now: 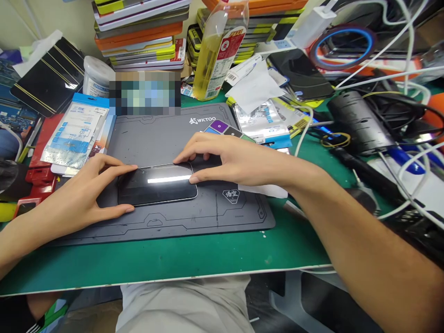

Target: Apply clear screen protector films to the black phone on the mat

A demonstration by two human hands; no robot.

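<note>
A black phone [157, 187] lies flat, screen up, on the dark grey work mat [194, 222], with a bright strip of light reflected in its glass. Around its left end, my left hand [99, 187] has thumb and fingers spread, the fingertips at the far edge and the thumb at the near edge. My right hand [222, 157] is at the right end, index finger on the far edge and thumb on the right edge, fingers apart. Behind my right hand, a card with coloured squares [219, 126] is partly covered.
Stacked boxes [142, 41] and a bottle of yellow liquid [218, 55] stand behind the mat. Plastic packets [74, 134] lie at the left. White cables, a roll of blue tape [342, 46] and a dark cylinder [357, 122] crowd the right.
</note>
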